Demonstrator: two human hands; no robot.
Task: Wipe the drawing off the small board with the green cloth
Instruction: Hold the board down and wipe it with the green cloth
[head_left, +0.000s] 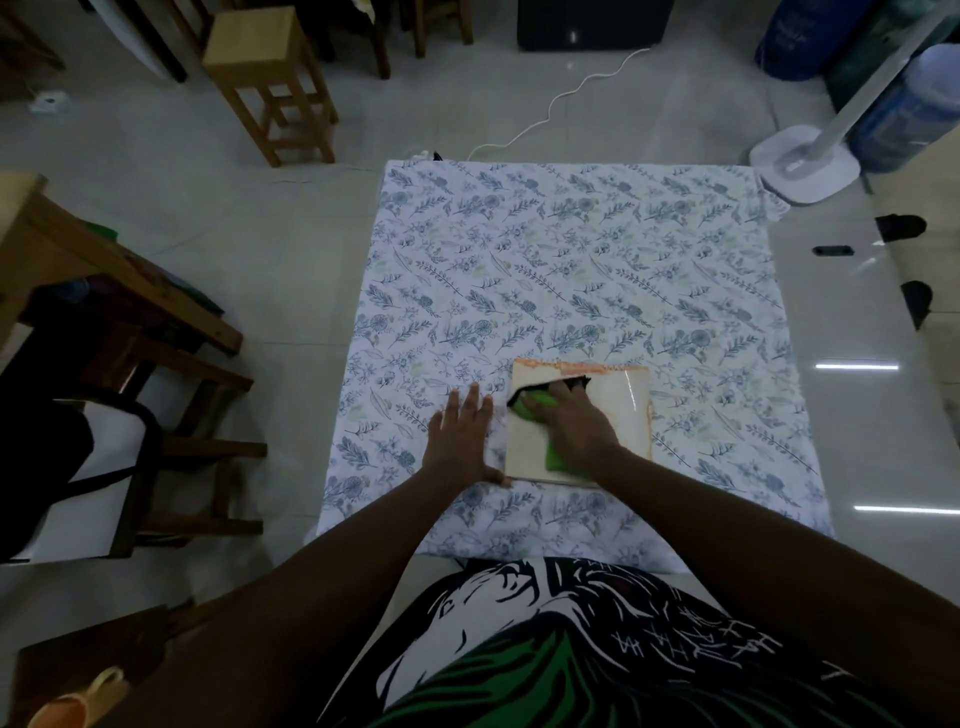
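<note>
A small white board (618, 402) with an orange worn edge lies on a floral cloth-covered table (571, 260), near its front edge. My right hand (576, 421) presses the green cloth (537, 405) onto the board's left half; part of the cloth shows below my wrist. A black mark (576, 383) shows on the board just past my fingertips. My left hand (460, 441) lies flat on the tablecloth, fingers spread, its thumb against the board's left front corner.
A wooden stool (270, 78) stands on the tiled floor beyond the table's far left. Wooden chairs (156, 374) stand at the left. A white fan base (805, 161) sits past the far right corner, and a white cable (550, 109) runs across the floor.
</note>
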